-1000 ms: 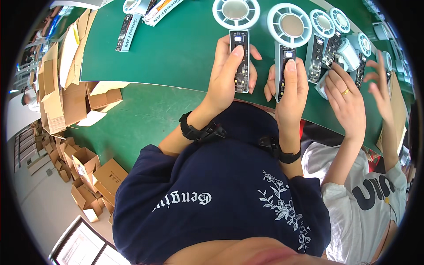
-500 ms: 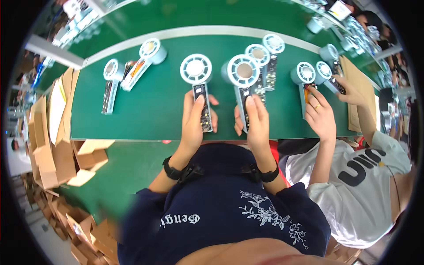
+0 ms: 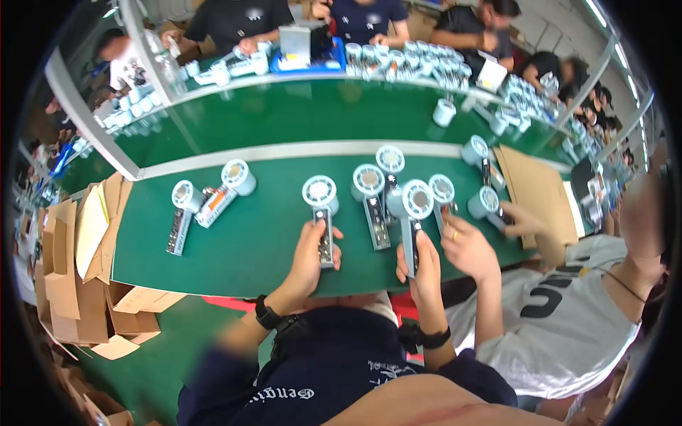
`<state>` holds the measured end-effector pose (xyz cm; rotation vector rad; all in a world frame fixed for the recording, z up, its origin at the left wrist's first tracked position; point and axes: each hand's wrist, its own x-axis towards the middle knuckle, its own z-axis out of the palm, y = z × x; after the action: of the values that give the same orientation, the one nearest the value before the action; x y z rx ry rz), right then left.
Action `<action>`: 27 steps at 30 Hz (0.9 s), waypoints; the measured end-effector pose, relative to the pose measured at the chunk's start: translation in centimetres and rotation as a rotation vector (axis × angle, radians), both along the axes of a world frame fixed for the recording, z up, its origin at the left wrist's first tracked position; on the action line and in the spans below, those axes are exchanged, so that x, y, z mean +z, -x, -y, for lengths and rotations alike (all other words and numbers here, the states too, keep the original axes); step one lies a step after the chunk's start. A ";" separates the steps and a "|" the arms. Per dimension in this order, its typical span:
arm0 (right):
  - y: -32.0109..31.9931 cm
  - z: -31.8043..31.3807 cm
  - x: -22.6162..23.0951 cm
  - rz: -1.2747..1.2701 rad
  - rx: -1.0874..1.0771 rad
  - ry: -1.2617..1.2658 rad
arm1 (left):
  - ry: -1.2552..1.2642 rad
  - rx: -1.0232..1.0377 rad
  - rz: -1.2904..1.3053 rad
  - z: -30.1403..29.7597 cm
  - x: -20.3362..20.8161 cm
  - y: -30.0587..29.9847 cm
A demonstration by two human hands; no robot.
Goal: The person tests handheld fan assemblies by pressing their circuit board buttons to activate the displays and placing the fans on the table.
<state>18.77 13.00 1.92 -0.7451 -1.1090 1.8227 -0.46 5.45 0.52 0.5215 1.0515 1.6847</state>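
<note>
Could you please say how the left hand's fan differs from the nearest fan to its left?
The held fan is in the left hand; the lying fan rests on the table. The held fan's handle points toward the person; the lying fan's slants leftward. Both heads are pale blue.

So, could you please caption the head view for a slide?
Left hand and right hand each hold a blue fan.

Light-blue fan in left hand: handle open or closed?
Open: the light-blue, round-headed handheld fan in the left hand shows its bare black circuit board.
</note>
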 end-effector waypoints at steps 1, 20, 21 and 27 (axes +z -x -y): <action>-0.3 -0.3 -0.3 0.012 -0.032 0.027 | 0.031 -0.006 0.013 0.0 -0.2 -0.1; -1.5 -3.7 -1.6 -0.087 -0.038 0.338 | 0.138 -0.085 -0.116 -2.9 -0.4 -0.9; -1.5 -3.9 -1.6 -0.087 -0.037 0.352 | 0.140 -0.082 -0.113 -2.8 -0.4 -1.0; -1.3 -4.9 -1.4 -0.029 -0.083 0.369 | 0.122 -0.121 -0.119 -3.2 -0.5 -1.6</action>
<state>20.05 17.90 0.55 -0.9573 -0.7177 1.9839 1.10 8.70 0.03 0.5991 1.1770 1.4880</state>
